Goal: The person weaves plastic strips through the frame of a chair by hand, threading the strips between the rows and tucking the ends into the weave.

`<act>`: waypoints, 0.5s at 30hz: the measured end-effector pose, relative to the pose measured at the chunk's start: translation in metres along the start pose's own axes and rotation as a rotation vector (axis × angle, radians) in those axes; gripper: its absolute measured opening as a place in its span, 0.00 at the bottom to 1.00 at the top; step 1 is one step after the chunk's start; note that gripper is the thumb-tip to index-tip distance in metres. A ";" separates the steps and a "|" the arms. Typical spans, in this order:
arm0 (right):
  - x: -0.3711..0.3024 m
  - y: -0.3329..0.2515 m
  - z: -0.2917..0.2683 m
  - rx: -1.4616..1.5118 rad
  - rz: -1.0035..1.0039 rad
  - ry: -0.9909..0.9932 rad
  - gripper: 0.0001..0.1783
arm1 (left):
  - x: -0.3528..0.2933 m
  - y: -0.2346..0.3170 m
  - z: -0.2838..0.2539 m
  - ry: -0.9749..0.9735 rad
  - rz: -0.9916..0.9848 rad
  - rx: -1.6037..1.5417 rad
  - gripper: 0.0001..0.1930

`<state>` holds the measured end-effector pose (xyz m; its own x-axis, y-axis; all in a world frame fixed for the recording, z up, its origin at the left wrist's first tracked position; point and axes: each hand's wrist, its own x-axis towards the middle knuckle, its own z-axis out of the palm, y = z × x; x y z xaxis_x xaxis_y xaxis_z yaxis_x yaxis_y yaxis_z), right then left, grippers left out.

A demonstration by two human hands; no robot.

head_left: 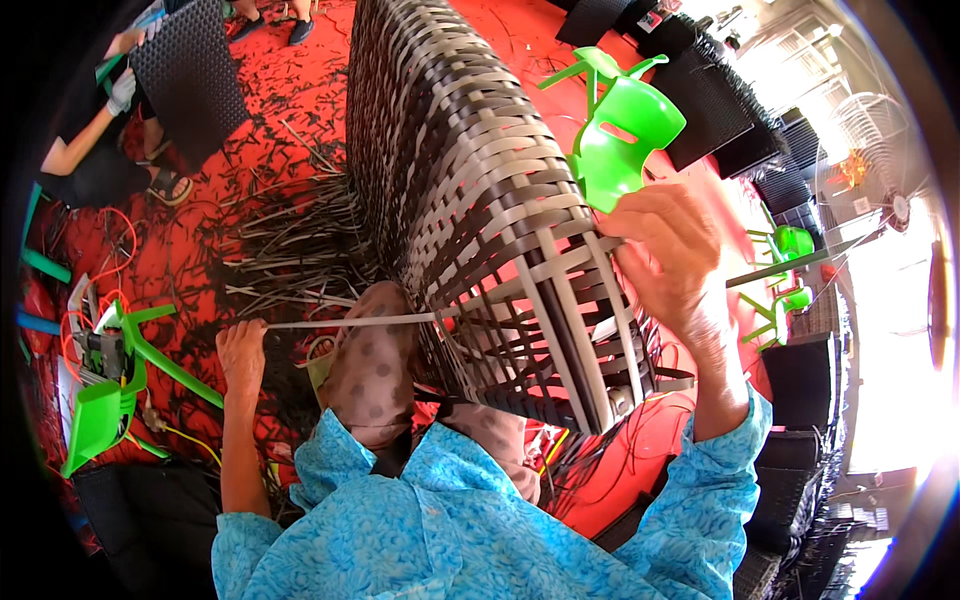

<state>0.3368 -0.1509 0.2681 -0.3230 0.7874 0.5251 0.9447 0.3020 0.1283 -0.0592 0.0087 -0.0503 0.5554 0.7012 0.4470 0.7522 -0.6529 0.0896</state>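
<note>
A scrap-strewn red floor [530,40] is spreading beneath a boxy woven piece [470,150], flat-stranded in glossy brown and grey, which is filling the centre, its long axis running from twelve o'clock, its open-latticed end pointing toward five. A smooth green chair [650,110] is sitting at one. Between two and three, the right hand [668,248] is touching the piece's edge; whether it is pinching, I cannot tell. Between eight and nine, the left hand [243,358] is gripping a taut, thin grey strip [350,321].

Wickerwork [470,150]: mixed brown-grey | strip [350,322]: grey | shirt [400,530]: blue (mottled) | chair [640,120]: green
</note>
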 end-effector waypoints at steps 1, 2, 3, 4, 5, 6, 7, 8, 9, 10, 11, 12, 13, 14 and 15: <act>0.001 -0.006 0.002 0.030 0.002 0.012 0.13 | -0.005 -0.003 -0.001 0.006 -0.055 0.036 0.03; 0.001 -0.007 0.000 0.182 0.113 -0.028 0.13 | -0.009 -0.006 -0.001 0.012 -0.110 0.072 0.03; 0.001 -0.008 -0.003 0.336 0.224 -0.068 0.13 | -0.014 -0.009 0.004 0.013 -0.102 0.079 0.03; 0.000 -0.008 -0.011 0.444 0.323 -0.167 0.12 | -0.021 -0.014 0.009 -0.056 -0.151 0.114 0.04; -0.006 -0.002 -0.009 0.449 0.320 -0.154 0.12 | -0.025 -0.016 0.016 -0.123 -0.195 0.146 0.06; -0.013 0.004 -0.004 0.545 0.379 -0.146 0.11 | -0.029 -0.020 0.019 -0.335 -0.287 0.228 0.06; -0.019 0.007 -0.004 0.630 0.447 -0.136 0.10 | -0.032 -0.021 0.024 -0.326 -0.275 0.233 0.06; -0.022 0.002 -0.002 1.007 0.699 -0.172 0.09 | -0.037 -0.024 0.030 -0.473 -0.330 0.190 0.07; -0.023 -0.001 0.001 1.197 0.743 -0.198 0.12 | -0.042 -0.027 0.035 -0.620 -0.387 0.149 0.07; -0.031 -0.001 0.008 1.189 0.732 -0.243 0.13 | -0.048 -0.028 0.042 -0.610 -0.377 0.161 0.07; -0.039 -0.001 0.017 1.187 0.718 -0.289 0.14 | -0.053 -0.028 0.046 -0.666 -0.377 0.158 0.08; -0.042 -0.004 0.024 1.379 0.623 -0.244 0.14 | -0.055 -0.034 0.047 -0.722 -0.380 0.157 0.10; -0.045 -0.004 0.030 1.389 0.591 -0.250 0.13 | -0.045 -0.026 0.041 -0.715 -0.371 0.165 0.10; -0.047 -0.006 0.033 1.444 0.602 -0.215 0.13 | -0.033 -0.007 0.019 -0.623 -0.235 0.128 0.11; -0.048 -0.008 0.035 1.498 0.611 -0.180 0.12 | -0.022 0.013 -0.003 -0.532 -0.098 0.090 0.12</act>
<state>0.3432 -0.1721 0.2122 -0.0455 0.9962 0.0741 0.0634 0.0769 -0.9950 -0.0631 -0.0157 -0.0559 0.5661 0.8211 -0.0731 0.8240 -0.5662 0.0215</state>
